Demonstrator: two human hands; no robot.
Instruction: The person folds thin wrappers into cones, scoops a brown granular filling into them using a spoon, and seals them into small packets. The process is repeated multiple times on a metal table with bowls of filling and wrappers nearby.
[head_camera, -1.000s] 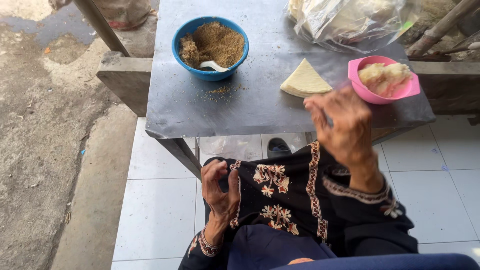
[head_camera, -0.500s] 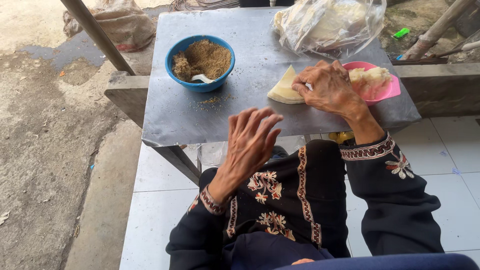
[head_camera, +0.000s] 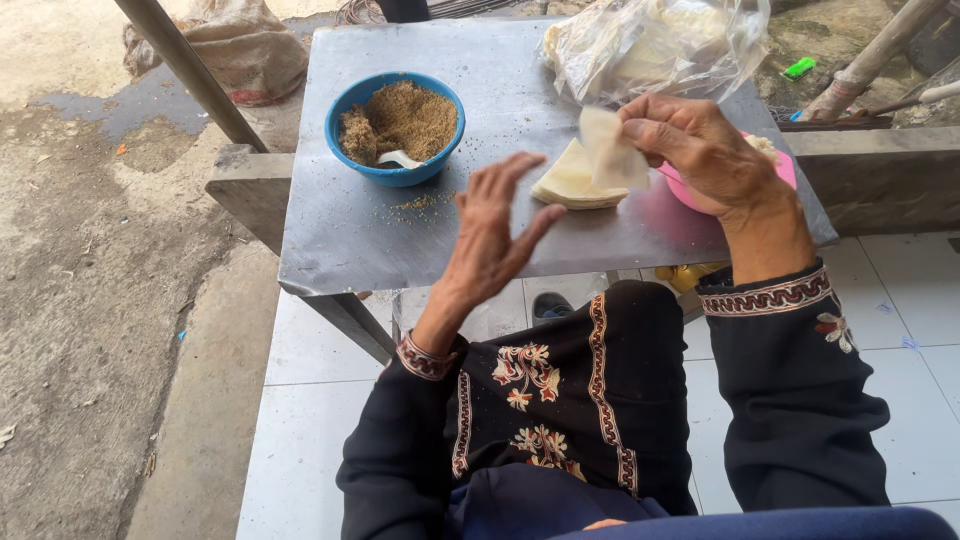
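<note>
Wrapper (head_camera: 610, 150) newly lifted off stack (head_camera: 572, 185)

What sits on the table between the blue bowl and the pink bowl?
The head view shows a stack of pale thin wrappers between the blue bowl and pink bowl, plus scattered brown crumbs.

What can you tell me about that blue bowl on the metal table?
The blue bowl looks like plastic, round and upright, near the far left part of the grey metal table. It is heaped with brown crumbly filling, and a small white spoon rests in it. Crumbs lie scattered just before it. Neither hand touches it.
</note>
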